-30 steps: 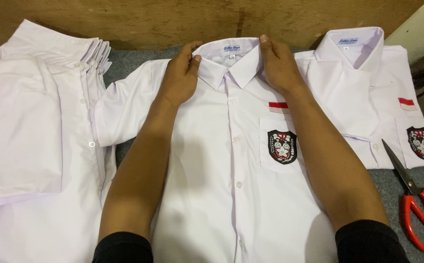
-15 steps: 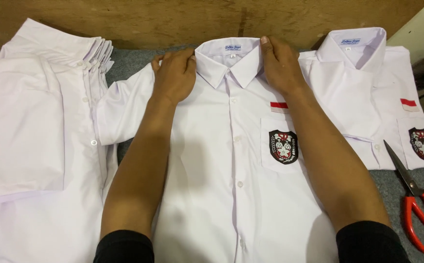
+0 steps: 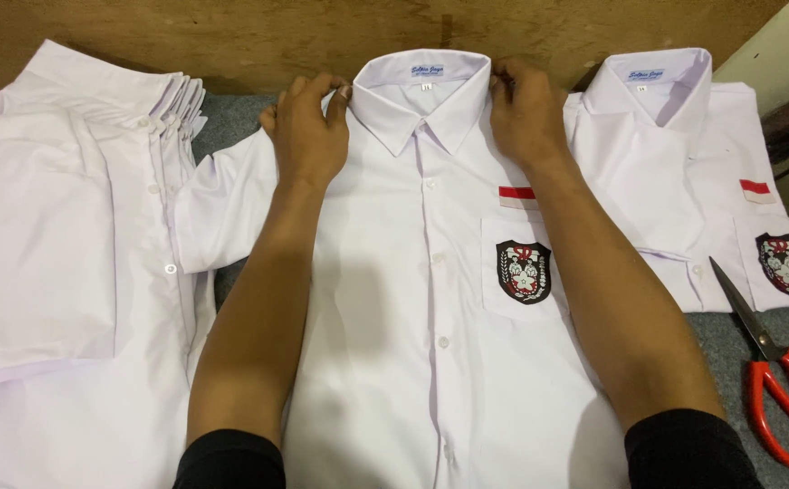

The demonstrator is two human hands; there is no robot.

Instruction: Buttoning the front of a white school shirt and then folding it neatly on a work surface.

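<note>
Grey felt-like cloth covers the work table (image 3: 236, 122), and a brown wooden board (image 3: 231, 36) stands along its far edge. At the centre lies a white uniform shirt (image 3: 430, 362), front up and buttoned, its collar (image 3: 423, 95) toward the board. A black shield badge (image 3: 523, 270) sits on the chest pocket, with a small red and white strip (image 3: 517, 196) just above it.

Both hands rest at the shoulders of this shirt, one on each side of the collar. The left hand (image 3: 308, 136) lies palm down on the shoulder, its fingertips bent and pinching the fabric beside the collar's edge. The right hand (image 3: 526, 113) is curled in the same way, fingers together, nipping the cloth at the other edge of the collar. Both forearms stretch over the shirt front, and black sleeves show at the bottom edge.

To the left sits a stack of white shirts (image 3: 68, 244), collars fanned at its upper edge. To the right lies a folded white shirt (image 3: 675, 181) with the same badge, and red-handled scissors (image 3: 779, 389) rest on the cloth just beside it
</note>
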